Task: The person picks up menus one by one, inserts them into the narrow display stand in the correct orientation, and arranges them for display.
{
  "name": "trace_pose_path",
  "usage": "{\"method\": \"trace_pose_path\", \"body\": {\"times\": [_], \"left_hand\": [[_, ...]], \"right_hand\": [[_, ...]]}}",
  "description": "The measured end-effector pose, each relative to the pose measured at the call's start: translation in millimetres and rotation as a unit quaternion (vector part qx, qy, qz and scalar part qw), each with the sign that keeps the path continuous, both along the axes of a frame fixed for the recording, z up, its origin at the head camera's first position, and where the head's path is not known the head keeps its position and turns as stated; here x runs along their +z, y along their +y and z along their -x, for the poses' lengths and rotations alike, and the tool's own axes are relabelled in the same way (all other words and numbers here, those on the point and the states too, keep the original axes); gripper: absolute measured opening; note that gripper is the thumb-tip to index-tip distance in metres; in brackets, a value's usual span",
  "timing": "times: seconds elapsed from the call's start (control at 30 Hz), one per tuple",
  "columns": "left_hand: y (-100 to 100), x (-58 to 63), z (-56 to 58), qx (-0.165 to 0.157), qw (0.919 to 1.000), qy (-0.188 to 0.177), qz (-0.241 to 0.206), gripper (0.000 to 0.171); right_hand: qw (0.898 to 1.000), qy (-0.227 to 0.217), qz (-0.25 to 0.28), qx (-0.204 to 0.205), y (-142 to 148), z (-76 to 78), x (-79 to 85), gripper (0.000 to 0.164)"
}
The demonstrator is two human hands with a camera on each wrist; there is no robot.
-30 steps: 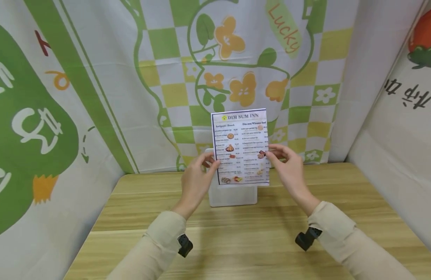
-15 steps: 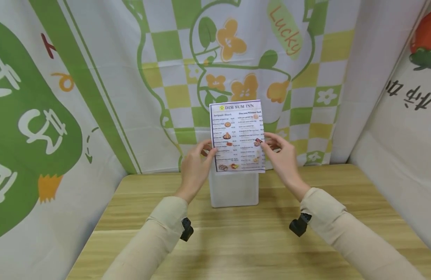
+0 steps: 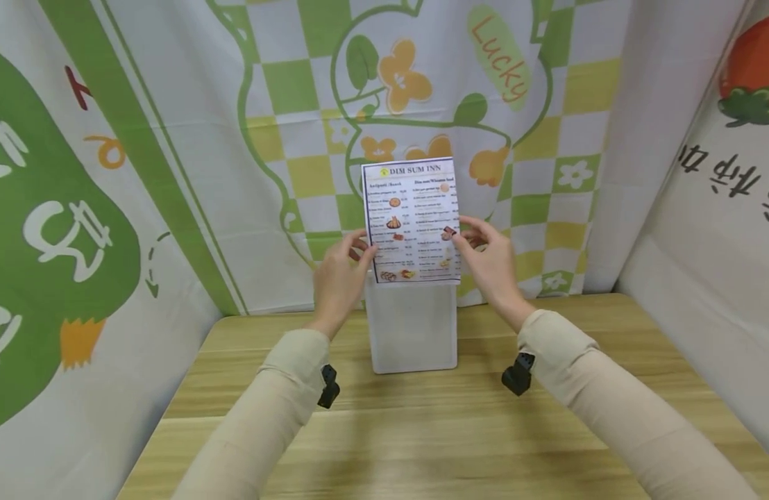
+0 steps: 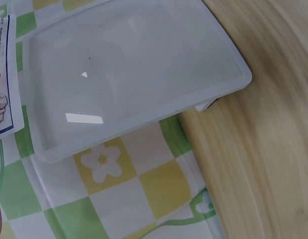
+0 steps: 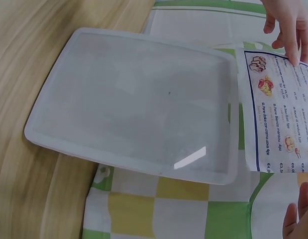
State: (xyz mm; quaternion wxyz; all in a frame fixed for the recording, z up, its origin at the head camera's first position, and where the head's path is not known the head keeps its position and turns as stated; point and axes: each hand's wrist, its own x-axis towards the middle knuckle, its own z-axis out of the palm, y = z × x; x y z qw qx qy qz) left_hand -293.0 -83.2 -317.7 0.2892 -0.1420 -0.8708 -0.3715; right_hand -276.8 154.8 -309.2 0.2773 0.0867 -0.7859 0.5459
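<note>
A printed "DIM SUM INN" menu sheet is held upright in front of the patterned backdrop. My left hand pinches its left edge between thumb and fingers, and my right hand pinches the right edge. Below the sheet stands a white rectangular display frame with rounded corners and a glossy front panel. In the right wrist view the sheet's bottom edge is just past the top rim of the frame, with a narrow gap between them. The left wrist view shows the frame's foot on the table.
The frame stands on a wood-grain table close to its back edge. Behind hangs a green-and-yellow checked cloth. Printed cloth walls flank the table at left and right. A small black camera sits on each wrist.
Both hands have raised the menu sheet, from overlapping much of the frame to above it, baring nearly the whole front panel. The frame stays in place on the table.
</note>
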Motion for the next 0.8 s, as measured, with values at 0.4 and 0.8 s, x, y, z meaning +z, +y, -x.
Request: {"method": "trace_pose_path", "body": {"times": [0.4,0.8], "left_hand": [[-5.0,7.4,12.9,0.017,0.9998,0.013,0.002,0.034],[-4.3,8.3,20.6,0.026,0.9995,-0.005,-0.017,0.036]], "right_hand": [[1.0,0.006,-0.016,-0.002,-4.1,18.9,9.6,0.036],[0.999,0.009,-0.035,-0.034,-10.3,32.2,13.0,0.035]]}}
